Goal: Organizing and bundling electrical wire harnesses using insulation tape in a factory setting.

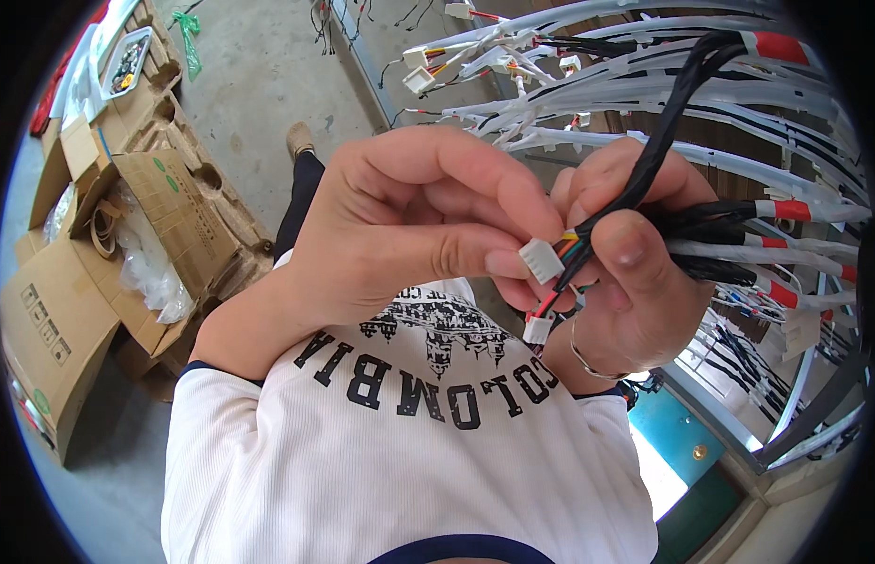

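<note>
My left hand has its thumb and fingers pinched at a small white plug connector with thin coloured wires. A black-wrapped wire harness comes down from the upper right. My right hand is closed round the harness close to its end, thumb on the near side. Below the first plug hangs a second white connector on red and black wires, apart from my left fingertips. Both hands are raised in front of my chest, close together. Some of the fingertips are hidden behind the wires.
Many white-sleeved wire bundles with red tape bands stretch along the right on a metal frame. Open cardboard boxes with clear plastic wrap fill the left. A tray of small parts and green plastic lie at the far left.
</note>
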`<state>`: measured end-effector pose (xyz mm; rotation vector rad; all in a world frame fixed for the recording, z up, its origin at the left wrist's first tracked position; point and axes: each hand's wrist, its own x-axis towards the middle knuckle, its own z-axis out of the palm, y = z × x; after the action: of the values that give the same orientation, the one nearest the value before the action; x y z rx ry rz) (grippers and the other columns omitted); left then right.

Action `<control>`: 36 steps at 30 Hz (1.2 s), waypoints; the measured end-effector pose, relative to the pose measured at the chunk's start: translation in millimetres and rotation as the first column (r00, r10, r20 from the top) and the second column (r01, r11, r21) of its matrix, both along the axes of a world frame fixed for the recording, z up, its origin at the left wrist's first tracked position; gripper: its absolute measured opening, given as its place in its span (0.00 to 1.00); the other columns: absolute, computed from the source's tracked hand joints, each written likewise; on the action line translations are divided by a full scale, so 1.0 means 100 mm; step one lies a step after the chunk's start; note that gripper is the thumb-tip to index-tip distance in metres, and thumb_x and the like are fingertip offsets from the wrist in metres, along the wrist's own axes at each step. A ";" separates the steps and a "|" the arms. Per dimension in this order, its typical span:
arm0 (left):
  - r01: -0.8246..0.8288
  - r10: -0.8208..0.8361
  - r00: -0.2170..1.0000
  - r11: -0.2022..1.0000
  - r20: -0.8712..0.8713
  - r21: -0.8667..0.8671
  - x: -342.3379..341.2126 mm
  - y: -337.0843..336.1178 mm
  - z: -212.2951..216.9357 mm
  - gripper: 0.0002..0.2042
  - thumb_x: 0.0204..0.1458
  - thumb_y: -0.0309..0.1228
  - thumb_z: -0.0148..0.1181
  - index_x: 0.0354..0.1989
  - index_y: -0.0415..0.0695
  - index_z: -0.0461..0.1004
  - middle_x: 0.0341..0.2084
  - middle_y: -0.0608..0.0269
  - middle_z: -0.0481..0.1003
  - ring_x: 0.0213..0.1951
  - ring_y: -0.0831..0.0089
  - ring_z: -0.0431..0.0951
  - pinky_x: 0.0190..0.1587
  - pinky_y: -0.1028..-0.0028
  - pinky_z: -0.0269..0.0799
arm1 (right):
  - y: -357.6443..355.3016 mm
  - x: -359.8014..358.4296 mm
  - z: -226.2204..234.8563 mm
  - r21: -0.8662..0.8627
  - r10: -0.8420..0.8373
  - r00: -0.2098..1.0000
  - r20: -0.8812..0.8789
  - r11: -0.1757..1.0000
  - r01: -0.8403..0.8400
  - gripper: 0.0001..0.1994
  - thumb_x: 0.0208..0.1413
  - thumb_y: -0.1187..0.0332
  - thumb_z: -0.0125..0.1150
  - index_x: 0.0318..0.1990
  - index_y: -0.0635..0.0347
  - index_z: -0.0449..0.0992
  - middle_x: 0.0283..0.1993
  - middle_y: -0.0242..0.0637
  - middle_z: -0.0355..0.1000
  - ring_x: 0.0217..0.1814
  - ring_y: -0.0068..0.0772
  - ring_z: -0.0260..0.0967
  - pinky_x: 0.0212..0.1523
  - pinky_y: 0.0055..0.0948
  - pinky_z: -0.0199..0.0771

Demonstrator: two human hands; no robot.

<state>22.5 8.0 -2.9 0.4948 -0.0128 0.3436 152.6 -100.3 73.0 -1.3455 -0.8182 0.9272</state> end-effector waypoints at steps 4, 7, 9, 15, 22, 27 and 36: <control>-0.001 0.001 0.999 1.000 -0.038 -0.009 -0.01 0.00 0.04 0.11 0.48 0.19 0.61 0.39 0.34 0.68 0.32 0.46 0.77 0.35 0.56 0.81 0.35 0.58 0.82 | 0.02 -0.03 0.07 -0.038 -0.027 1.000 -0.003 0.999 0.026 0.12 0.53 0.65 0.62 0.34 0.67 0.70 0.30 0.39 0.66 0.26 0.24 0.65 0.26 0.22 0.67; 0.001 -0.004 0.998 0.999 -0.064 -0.049 -0.01 0.01 0.07 0.12 0.47 0.18 0.62 0.40 0.33 0.68 0.33 0.47 0.78 0.35 0.60 0.81 0.36 0.65 0.81 | 0.04 -0.03 0.10 -0.072 -0.039 0.998 0.039 0.997 0.042 0.13 0.50 0.65 0.64 0.34 0.67 0.70 0.30 0.39 0.67 0.29 0.26 0.66 0.30 0.22 0.67; 0.002 -0.008 0.997 0.997 -0.071 -0.081 0.00 0.02 0.07 0.12 0.47 0.17 0.62 0.40 0.33 0.69 0.34 0.48 0.78 0.34 0.62 0.81 0.36 0.68 0.81 | 0.03 -0.03 0.11 -0.087 -0.057 0.995 0.083 0.994 0.065 0.13 0.48 0.67 0.65 0.33 0.67 0.70 0.32 0.41 0.68 0.31 0.27 0.66 0.34 0.22 0.66; -0.101 0.104 0.992 0.994 -0.064 0.051 0.04 -0.03 0.09 0.12 0.43 0.18 0.67 0.36 0.35 0.72 0.35 0.51 0.78 0.36 0.67 0.80 0.40 0.72 0.78 | 0.06 -0.09 0.10 -0.098 -0.190 0.977 0.099 0.975 0.200 0.13 0.45 0.69 0.66 0.32 0.67 0.70 0.31 0.43 0.70 0.30 0.29 0.66 0.33 0.22 0.65; -0.139 0.139 0.990 0.989 0.008 0.058 0.05 -0.01 0.00 0.11 0.45 0.15 0.64 0.38 0.33 0.72 0.34 0.52 0.78 0.36 0.68 0.80 0.41 0.73 0.78 | 0.07 -0.12 0.06 -0.022 -0.208 0.973 0.104 0.977 0.211 0.12 0.45 0.69 0.66 0.30 0.67 0.70 0.27 0.40 0.68 0.28 0.27 0.65 0.31 0.21 0.64; -0.039 0.044 0.997 0.996 0.069 -0.078 0.09 -0.04 -0.06 0.11 0.48 0.14 0.61 0.41 0.31 0.72 0.33 0.50 0.78 0.34 0.68 0.80 0.39 0.74 0.78 | 0.03 -0.10 0.05 -0.023 -0.176 0.984 -0.031 0.984 0.175 0.09 0.47 0.74 0.65 0.29 0.66 0.69 0.26 0.40 0.67 0.24 0.26 0.66 0.28 0.22 0.70; 0.035 -0.024 0.998 0.982 0.057 -0.188 0.12 -0.05 -0.04 0.10 0.49 0.15 0.59 0.40 0.31 0.71 0.33 0.48 0.78 0.33 0.66 0.81 0.36 0.73 0.80 | 0.05 -0.09 -0.01 0.046 -0.172 0.985 -0.025 0.984 0.173 0.08 0.48 0.77 0.65 0.29 0.66 0.68 0.25 0.39 0.66 0.21 0.25 0.66 0.19 0.20 0.68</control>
<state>34.8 3.5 -6.8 0.2968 -0.0398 0.3255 143.6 -95.8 72.3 -1.3401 -0.6912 0.7803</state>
